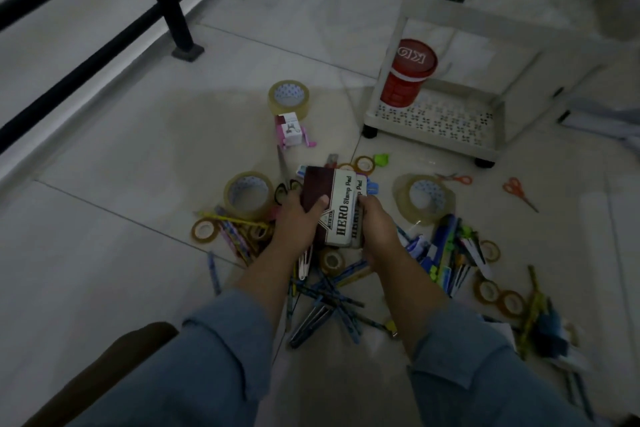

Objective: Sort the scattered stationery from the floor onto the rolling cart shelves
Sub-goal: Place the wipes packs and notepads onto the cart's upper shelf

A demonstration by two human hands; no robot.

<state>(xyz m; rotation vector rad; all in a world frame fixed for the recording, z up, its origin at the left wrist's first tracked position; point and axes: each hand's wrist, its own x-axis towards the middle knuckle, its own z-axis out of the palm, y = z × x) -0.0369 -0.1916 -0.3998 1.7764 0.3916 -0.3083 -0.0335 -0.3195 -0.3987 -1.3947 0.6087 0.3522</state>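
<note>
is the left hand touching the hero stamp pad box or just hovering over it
Touching. The head view shows the left hand gripping the stamp pad box, its thumb lying across the box's dark edge.

Stamp pad boxes (341, 208) in hands (299, 220)

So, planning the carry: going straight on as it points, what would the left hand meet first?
Past the stamp pad boxes the left hand holds, probably the cart's bottom shelf, over small tape rolls; depth unclear.
</note>
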